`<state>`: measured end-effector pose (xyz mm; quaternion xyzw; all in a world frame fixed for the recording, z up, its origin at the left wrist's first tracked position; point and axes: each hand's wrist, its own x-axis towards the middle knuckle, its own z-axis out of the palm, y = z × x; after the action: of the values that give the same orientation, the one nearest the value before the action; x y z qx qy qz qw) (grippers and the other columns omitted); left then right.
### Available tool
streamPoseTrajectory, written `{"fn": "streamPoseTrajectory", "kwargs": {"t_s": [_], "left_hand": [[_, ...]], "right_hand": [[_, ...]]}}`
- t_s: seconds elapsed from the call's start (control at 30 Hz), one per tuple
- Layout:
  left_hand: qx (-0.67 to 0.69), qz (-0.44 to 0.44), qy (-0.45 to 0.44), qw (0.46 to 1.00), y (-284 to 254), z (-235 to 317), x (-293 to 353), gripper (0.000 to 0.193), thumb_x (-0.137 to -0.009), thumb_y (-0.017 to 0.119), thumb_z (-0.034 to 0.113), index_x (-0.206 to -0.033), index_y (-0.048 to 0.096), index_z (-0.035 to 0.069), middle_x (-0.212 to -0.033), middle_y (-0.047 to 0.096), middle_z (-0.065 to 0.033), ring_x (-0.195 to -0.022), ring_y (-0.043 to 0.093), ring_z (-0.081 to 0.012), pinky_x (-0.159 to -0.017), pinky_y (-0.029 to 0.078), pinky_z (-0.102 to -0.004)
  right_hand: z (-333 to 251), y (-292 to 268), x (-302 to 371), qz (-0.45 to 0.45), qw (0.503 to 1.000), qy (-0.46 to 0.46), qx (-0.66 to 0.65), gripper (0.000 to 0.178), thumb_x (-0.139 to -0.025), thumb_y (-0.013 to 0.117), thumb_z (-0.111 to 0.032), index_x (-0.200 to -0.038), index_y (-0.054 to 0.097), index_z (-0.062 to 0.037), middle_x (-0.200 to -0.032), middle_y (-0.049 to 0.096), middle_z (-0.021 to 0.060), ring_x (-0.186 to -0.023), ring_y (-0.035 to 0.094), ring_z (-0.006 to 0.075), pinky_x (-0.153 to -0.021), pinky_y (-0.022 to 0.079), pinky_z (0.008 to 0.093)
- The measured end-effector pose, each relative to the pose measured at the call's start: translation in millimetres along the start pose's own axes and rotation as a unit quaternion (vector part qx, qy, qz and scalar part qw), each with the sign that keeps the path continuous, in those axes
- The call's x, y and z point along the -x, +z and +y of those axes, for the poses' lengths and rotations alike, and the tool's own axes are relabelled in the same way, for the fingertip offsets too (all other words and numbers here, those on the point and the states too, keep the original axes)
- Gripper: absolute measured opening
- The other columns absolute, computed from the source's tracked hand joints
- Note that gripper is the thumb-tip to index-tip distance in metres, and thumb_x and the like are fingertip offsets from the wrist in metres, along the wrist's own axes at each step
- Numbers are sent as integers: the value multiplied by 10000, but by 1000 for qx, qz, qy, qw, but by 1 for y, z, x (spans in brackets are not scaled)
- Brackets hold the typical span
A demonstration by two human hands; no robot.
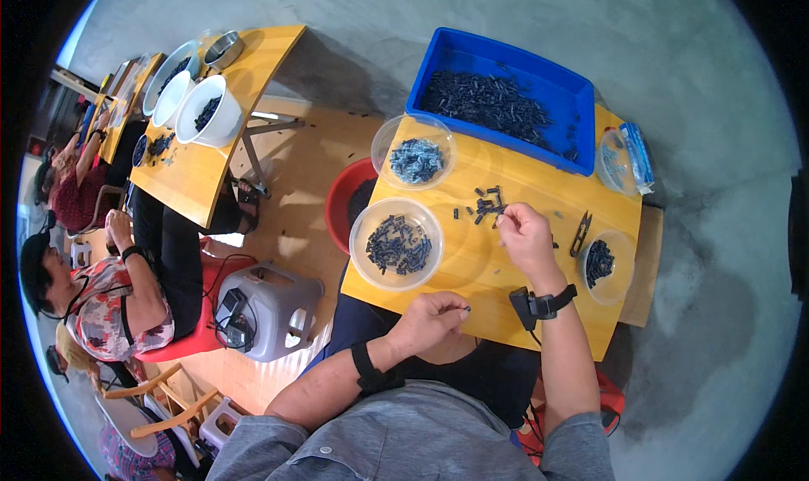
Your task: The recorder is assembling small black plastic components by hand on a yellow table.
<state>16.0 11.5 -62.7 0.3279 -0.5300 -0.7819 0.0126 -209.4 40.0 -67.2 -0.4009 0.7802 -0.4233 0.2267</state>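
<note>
My left hand [428,319] is closed in a pinch near the table's front edge, with a small dark piece [467,308] showing at its fingertips. My right hand [527,235] has its fingers pressed together beside a loose pile of short black tube-like parts [485,205]; what they grip, if anything, is too small to make out. Left of the pile, a clear round tub [357,260] holds many similar black parts. Behind it stands a clear bowl [388,136] with bluish pieces. Black scissor-like snips [581,233] lie right of my right hand.
A blue tray [552,85] of black parts covers the table's far side. A small tub [622,291] and a blue packet [638,157] are at the right. A red bucket [339,203] stands beyond the left edge. Co-workers sit left, near another yellow table [253,68].
</note>
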Motion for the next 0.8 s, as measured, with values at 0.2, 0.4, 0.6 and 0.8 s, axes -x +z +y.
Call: {"fn": "streamPoseTrajectory", "kwargs": {"t_s": [0.2,0.4,0.6,0.8], "left_hand": [[38,6,15,999,3,10,-4,142,-867,598,84,-945,622,-32,-759,616,-18,-657,588,-72,-612,489,-211],[73,-1,14,997,5,20,-2,133,-878,594,88,-950,617,-21,-798,616,-9,-671,606,-73,-625,504,-211],[62,1,6,998,7,18,-2,124,-880,592,73,-960,610,-21,-820,622,-22,-687,618,-92,-633,509,-221],[59,1,8,998,10,21,3,124,-887,581,71,-970,608,-16,-818,620,-26,-695,619,-96,-641,510,-224]], "right_hand": [[-3,-12,24,-32,922,169,-346,31,-879,542,-45,-879,550,-15,-757,611,54,-606,614,126,-551,530,281],[-9,-15,42,-20,837,180,-517,128,-905,510,-63,-1024,540,-26,-868,618,87,-661,639,167,-598,551,326],[-7,-20,46,-33,804,188,-564,111,-908,498,-72,-1004,531,-27,-895,635,127,-682,658,205,-609,563,349],[-7,-23,51,-42,771,189,-607,95,-902,505,-71,-986,532,-37,-914,643,144,-687,670,222,-595,572,348]]}}
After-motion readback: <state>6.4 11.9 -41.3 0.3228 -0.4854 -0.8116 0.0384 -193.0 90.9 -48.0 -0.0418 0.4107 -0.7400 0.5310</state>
